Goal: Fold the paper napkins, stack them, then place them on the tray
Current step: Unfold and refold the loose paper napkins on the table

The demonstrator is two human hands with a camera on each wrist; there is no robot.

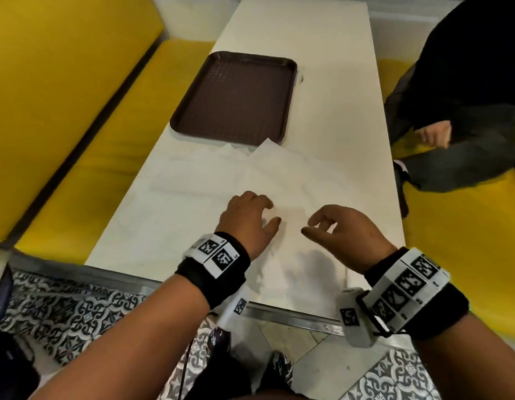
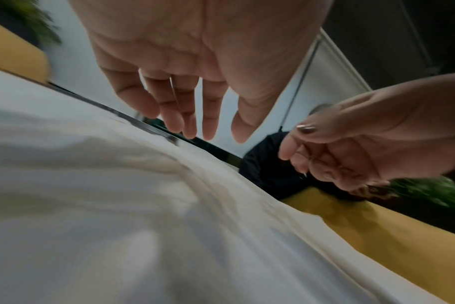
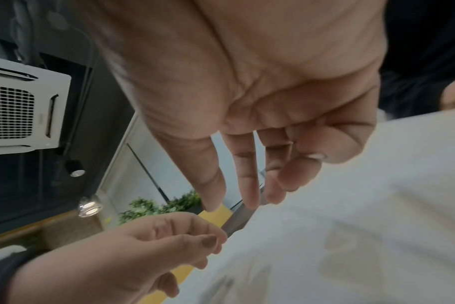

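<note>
- Overhead, in the head view, the left hand [image 1: 250,217] and right hand [image 1: 340,229] hover side by side over the near end of the white bench [image 1: 337,82], both loosely curled and holding nothing. The paper napkins [image 1: 250,171] lie spread flat and overlapping across the middle of the bench, white on white, so I cannot tell their count or where each edge runs. The brown tray [image 1: 233,93] sits beyond them toward the far left edge, with one napkin corner touching its near rim. A seated person [image 1: 458,111] is at the right side.
- From the left wrist view, the left hand [image 2: 195,72] hangs with fingers [image 2: 208,123] slack just above rumpled napkin [image 2: 117,205]; the right hand [image 2: 364,144] beside it has thumb near fingertips but pinches nothing that I can see.
- From the right wrist view, the right hand [image 3: 260,102] is relaxed above the paper [image 3: 351,226], not gripping.
- Folding looks barely begun. To do it well, I judge each hand should pinch one near corner of a single top sheet, lift it clear of the sheets below, bring edge to edge, then press the crease flat.
</note>
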